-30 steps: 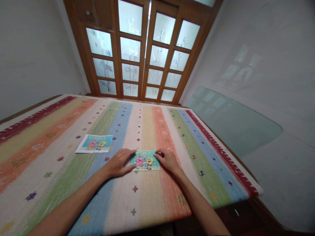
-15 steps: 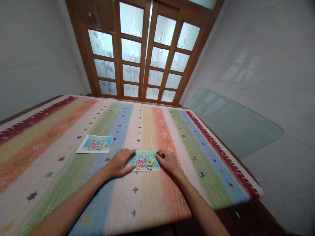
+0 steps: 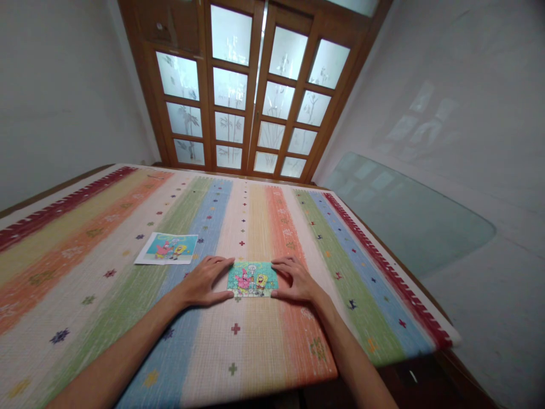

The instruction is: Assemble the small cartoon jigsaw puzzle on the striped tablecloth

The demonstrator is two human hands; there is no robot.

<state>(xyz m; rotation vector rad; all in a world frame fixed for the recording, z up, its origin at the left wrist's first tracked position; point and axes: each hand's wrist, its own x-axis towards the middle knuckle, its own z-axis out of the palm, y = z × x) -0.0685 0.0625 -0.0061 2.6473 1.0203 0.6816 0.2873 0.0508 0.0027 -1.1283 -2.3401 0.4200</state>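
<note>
A small assembled jigsaw puzzle (image 3: 252,279) of cartoon figures lies flat on the striped tablecloth (image 3: 213,352). A pink star-shaped figure and a yellow square one stand against turquoise; the joints between pieces are visible. My left hand (image 3: 203,283) grips its left end, with thumb at the near corner and fingertips at the far corner. At the opposite end, my right hand (image 3: 298,282) frames the puzzle the same way, thumb near and fingers far. To the left lies a printed picture (image 3: 168,249) with similar figures, apart from both hands.
Wooden doors with frosted panes (image 3: 230,91) stand beyond the table's far edge. A greenish glass sheet (image 3: 409,210) rests by the right wall. The cloth hangs over the near table edge, with dark floor below at right.
My right hand has shifted from a pinch at the puzzle's upper right corner to a wider hold, thumb now at the lower right corner. My left hand stays at the left end.
</note>
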